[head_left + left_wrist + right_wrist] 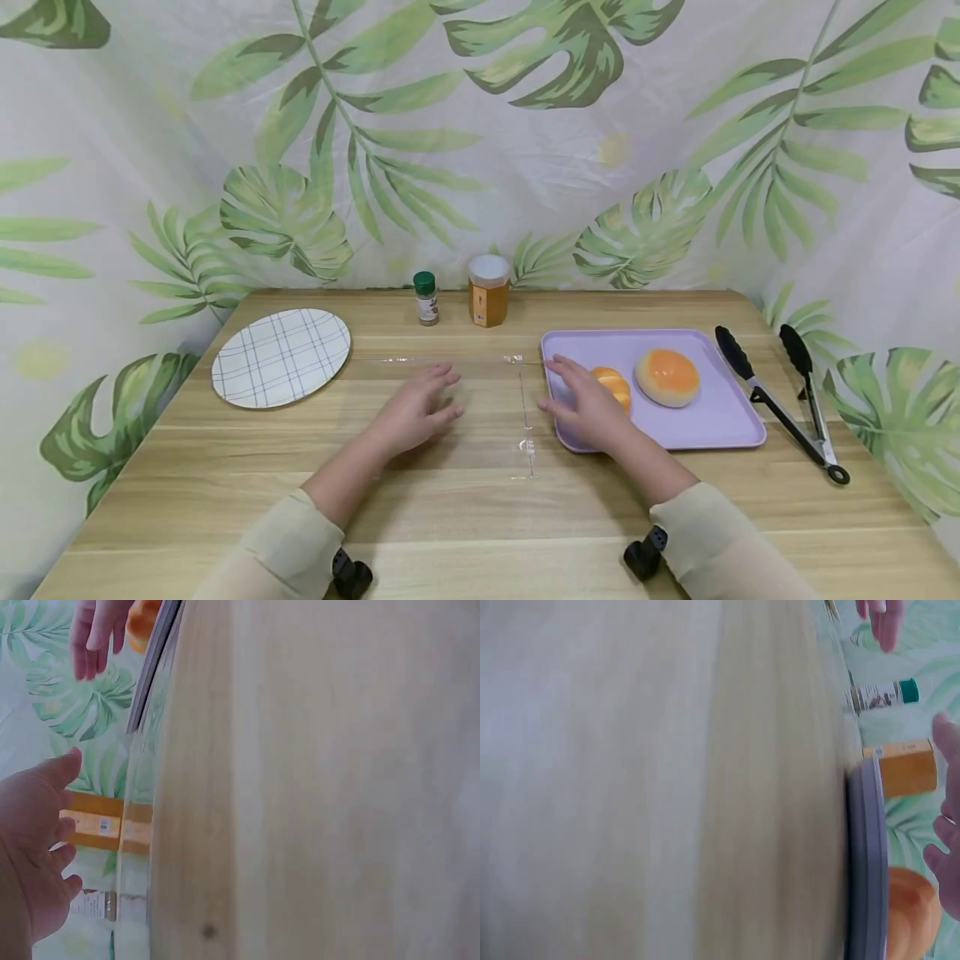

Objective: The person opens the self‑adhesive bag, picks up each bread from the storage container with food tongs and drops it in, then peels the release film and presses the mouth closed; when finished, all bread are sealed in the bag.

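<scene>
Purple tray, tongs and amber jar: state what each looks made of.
The purple tray looks like smooth satin plastic, judging by its even colour and rounded corners. The tongs seem to be silvery, gleaming metal with matte black plastic or silicone tips. The amber jar could be clear plastic or glass: its colour seemingly shows through.

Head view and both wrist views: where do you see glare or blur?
Head view: mostly crisp, with bright glints along the edges of the clear board and a sheen on the larger bun; left wrist view: wooden tabletop soft; right wrist view: its grain blurred too.
</scene>
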Motion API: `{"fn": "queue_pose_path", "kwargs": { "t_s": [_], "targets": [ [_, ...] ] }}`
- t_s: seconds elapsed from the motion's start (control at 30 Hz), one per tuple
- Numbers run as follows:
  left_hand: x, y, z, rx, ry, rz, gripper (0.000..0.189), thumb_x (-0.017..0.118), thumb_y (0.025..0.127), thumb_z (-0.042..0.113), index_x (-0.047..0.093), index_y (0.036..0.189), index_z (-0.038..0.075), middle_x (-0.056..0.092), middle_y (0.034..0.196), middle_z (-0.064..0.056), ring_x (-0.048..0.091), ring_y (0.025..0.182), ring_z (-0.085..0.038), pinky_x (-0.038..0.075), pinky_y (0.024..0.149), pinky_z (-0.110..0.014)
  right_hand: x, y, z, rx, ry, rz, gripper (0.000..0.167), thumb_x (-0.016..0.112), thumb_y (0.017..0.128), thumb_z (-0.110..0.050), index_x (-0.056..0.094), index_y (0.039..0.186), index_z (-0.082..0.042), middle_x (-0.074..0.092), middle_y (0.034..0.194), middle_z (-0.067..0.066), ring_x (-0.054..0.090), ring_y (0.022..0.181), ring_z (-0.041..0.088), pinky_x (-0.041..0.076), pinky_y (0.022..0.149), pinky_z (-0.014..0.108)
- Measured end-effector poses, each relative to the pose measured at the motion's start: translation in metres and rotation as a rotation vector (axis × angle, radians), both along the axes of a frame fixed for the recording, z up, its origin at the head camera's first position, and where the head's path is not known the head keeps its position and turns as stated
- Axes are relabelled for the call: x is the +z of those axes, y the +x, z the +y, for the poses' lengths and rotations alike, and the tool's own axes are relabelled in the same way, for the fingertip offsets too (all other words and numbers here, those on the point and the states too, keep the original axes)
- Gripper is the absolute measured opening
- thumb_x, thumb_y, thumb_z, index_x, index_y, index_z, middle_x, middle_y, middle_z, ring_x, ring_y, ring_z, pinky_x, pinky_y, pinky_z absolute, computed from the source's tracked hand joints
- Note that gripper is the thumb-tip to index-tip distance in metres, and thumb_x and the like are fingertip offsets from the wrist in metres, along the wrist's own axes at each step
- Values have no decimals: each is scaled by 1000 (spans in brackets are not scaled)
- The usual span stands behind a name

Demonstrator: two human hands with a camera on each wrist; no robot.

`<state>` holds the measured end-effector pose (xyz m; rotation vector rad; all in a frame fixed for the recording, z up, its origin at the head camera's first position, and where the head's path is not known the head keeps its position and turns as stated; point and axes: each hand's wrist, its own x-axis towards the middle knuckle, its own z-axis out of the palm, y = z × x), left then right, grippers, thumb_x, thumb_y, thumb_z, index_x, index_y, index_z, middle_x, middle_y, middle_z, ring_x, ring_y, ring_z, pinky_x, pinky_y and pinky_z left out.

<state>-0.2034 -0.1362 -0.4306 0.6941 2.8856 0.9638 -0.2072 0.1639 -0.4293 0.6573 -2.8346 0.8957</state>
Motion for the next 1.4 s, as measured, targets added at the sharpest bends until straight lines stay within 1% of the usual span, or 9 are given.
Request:
{"fn": "queue_pose_path", "kwargs": {
  "t_s": [0.23,0.37,0.47,0.57,0.77,0.93,1.07,1.23,1.4],
  "targets": [
    [-10,3,9,-29,5,-3,52,67,93,26,54,136,0,44,150,-21,29,146,-41,24,120,-57,1,1,-16,102,107,-50,63,69,91,-34,48,142,-3,44,150,18,39,141,38,33,116,54],
    [-14,5,14,-22,32,4,49,68,92,24,58,133,-1,48,147,-20,33,144,-40,26,120,-56,1,-1,-23,142,198,-61,60,69,91,-36,52,140,-5,47,149,16,42,139,36,35,116,52],
    [-17,5,19,-17,30,4,47,68,92,24,59,132,-1,50,146,-18,36,143,-39,27,120,-53,-1,-3,-27,166,265,-76,57,67,92,-37,55,138,-5,49,147,15,45,138,34,36,116,49],
    [-18,5,23,-14,12,-2,47,68,93,26,60,131,0,51,145,-16,38,143,-36,28,120,-50,-2,-5,-31,189,310,-85,52,66,94,-35,58,134,-3,53,144,15,48,136,33,38,115,48],
    [-23,5,24,16,18,5,39,69,92,21,65,123,-1,57,139,-16,45,138,-34,34,117,-49,-3,-8,-36,220,332,-77,38,65,95,-27,65,124,-3,62,133,14,56,127,31,45,108,45],
    [-29,3,23,49,22,2,34,70,91,20,68,119,1,62,135,-14,50,134,-32,38,115,-48,-4,-8,-38,234,373,-59,31,64,95,-26,68,117,-5,65,127,13,60,122,30,47,105,45],
    [-32,3,23,71,33,24,31,71,90,20,71,115,2,64,131,-13,53,132,-30,40,113,-47,-4,-8,-39,238,395,-47,30,64,96,-26,69,117,-5,65,127,14,60,122,30,48,105,45],
    [-34,2,23,95,62,52,26,72,89,20,74,109,4,68,126,-11,55,130,-29,42,111,-47,-3,-7,-40,241,392,-49,30,64,95,-26,69,117,-5,65,127,13,60,122,30,48,104,44],
    [-31,2,21,122,131,54,21,73,88,19,75,105,6,71,119,-10,60,124,-30,45,108,-47,-4,-8,-39,249,392,-44,30,63,96,-26,69,116,-5,66,126,13,60,121,29,48,104,44]
  ]
}}
